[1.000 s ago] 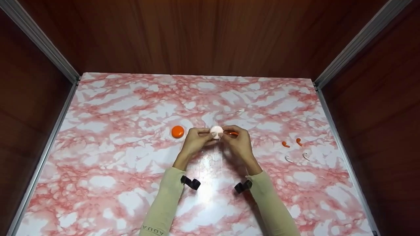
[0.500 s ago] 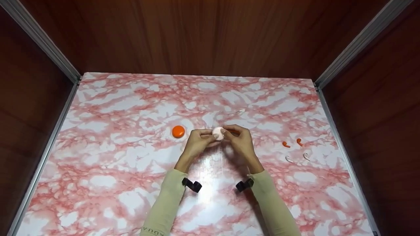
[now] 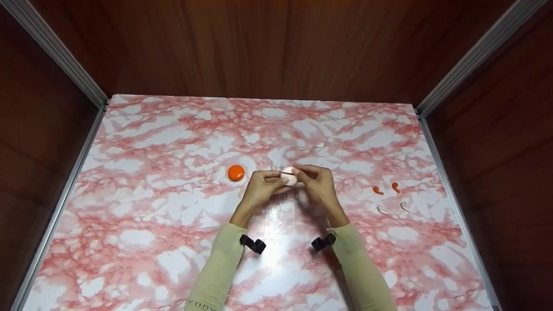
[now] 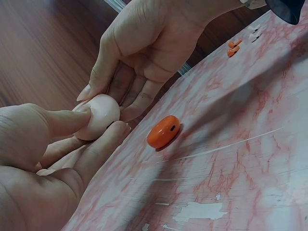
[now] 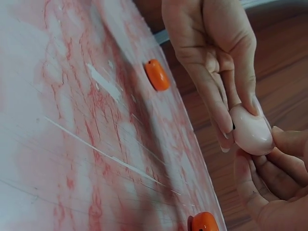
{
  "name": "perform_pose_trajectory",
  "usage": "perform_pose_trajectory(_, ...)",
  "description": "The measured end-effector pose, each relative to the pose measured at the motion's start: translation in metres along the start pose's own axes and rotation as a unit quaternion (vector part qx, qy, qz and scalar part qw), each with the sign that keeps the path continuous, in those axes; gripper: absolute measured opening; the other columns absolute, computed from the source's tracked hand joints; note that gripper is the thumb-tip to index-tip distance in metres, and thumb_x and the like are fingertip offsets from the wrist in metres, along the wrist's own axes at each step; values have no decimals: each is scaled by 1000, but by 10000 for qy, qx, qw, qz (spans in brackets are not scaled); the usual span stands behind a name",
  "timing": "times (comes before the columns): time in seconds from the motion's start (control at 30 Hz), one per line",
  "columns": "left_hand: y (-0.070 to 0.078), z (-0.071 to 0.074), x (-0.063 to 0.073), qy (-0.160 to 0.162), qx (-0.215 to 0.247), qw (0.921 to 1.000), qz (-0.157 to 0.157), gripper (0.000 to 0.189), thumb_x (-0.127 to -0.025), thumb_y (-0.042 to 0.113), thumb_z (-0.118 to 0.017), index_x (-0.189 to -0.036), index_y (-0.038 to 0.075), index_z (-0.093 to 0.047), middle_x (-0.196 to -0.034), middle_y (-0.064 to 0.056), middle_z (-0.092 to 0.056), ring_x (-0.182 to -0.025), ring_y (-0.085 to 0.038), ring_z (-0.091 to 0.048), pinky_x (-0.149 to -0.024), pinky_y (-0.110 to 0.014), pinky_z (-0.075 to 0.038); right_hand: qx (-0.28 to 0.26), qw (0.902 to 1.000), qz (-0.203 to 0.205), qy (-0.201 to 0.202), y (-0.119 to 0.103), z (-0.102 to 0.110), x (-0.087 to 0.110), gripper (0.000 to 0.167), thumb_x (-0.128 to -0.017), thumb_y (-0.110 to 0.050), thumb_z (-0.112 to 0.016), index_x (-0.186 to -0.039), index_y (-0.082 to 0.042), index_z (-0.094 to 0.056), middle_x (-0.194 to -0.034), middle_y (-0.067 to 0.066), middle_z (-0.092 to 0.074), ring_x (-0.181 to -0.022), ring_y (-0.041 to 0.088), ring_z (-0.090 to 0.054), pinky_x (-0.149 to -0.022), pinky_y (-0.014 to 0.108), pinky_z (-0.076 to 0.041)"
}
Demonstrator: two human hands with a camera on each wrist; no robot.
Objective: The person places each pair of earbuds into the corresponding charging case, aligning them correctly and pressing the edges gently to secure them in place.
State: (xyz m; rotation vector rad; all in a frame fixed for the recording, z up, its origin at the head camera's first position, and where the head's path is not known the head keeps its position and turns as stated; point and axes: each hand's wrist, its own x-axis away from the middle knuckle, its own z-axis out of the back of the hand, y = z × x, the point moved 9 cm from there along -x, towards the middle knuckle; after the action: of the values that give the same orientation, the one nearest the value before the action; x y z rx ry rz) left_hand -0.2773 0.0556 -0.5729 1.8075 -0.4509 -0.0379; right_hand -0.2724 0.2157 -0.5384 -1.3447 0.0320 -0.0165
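Note:
A white, rounded earbud case (image 3: 290,180) is held between both hands above the marbled table. My left hand (image 3: 259,190) grips its left side, thumb (image 4: 67,121) on the face and fingers beneath. From the right, my right hand (image 3: 319,186) pinches the opposite edge with thumb and fingers. A thin dark line crosses the case's upper part in the head view. One small dark slot shows on the white case (image 5: 252,132) in the right wrist view. Left of my left hand lies an orange case (image 3: 236,172). A second orange case (image 4: 163,132) sits near my right hand, hidden in the head view.
Two orange earbuds (image 3: 395,187) and two white earbuds (image 3: 405,207) lie at the right of the table (image 3: 173,259). Dark wood panels (image 3: 259,47) with metal edge rails (image 3: 449,185) enclose the back and sides.
The white case has shifted slightly right and turned in my hands, and a dark line now shows across it. Orange behind my right hand has gone from sight. The loose earbuds stay put.

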Motion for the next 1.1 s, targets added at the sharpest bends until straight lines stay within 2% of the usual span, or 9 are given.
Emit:
perform_pose_trajectory(0.2, 0, 0, 1, -9, -12, 10000, -27, 32, -98, -6, -69, -128, -15, -67, -122, -35, -71, -105, -28, -79, -91, -32, -67, -242, 9997, 47, 14, 1, 1, -2, 23, -98, -19, -77, -113, -3, -81, -108, 17, -81, -90, 15, -78, -79, 22, -66)
perform_pose_trajectory(0.43, 2, -3, 1, -93, -70, 9999, -32, 33, -97, -6, -68, -130, -15, -66, -126, -35, -70, -105, -27, -78, -97, -39, -66, -875, 9961, 74, 39, -1, 2, -4, 28, -99, -15, -75, -114, 8, -76, -100, 19, -80, -82, 15, -78, -73, 28, -69)
perform_pose_trajectory(0.63, 3, -5, 3, -211, -80, 9997, -66, 35, -98, -7, -67, -132, -15, -64, -128, -35, -69, -108, -29, -78, -97, -38, -66, -703, 9974, -118, 82, 3, 4, -5, 29, -100, -21, -74, -111, 6, -78, -93, 16, -81, -73, 13, -77, -72, 39, -70)
perform_pose_trajectory(0.77, 3, -6, 4, -237, -38, 9997, -78, 35, -98, -7, -67, -132, -15, -64, -127, -35, -69, -106, -28, -78, -96, -37, -67, -585, 9980, -201, 134, 4, 5, -5, 31, -100, -22, -75, -111, 7, -78, -89, 12, -81, -71, 12, -76, -71, 40, -70)
perform_pose_trajectory(0.9, 3, -7, 4, -246, -20, 9996, -100, 34, -98, -7, -67, -131, -16, -64, -126, -36, -69, -104, -25, -78, -100, -44, -64, -569, 9980, -192, 179, 5, 5, -6, 27, -100, -18, -74, -109, 6, -79, -87, 9, -81, -70, 12, -75, -70, 40, -70)
perform_pose_trajectory(1.1, 3, -6, 6, -203, -42, 9997, -84, 34, -98, -7, -67, -130, -16, -65, -126, -36, -70, -104, -24, -78, -105, -52, -60, -540, 9983, -151, 179, 5, 5, -6, 21, -101, -15, -72, -107, 4, -80, -85, 7, -81, -69, 13, -75, -71, 48, -69)
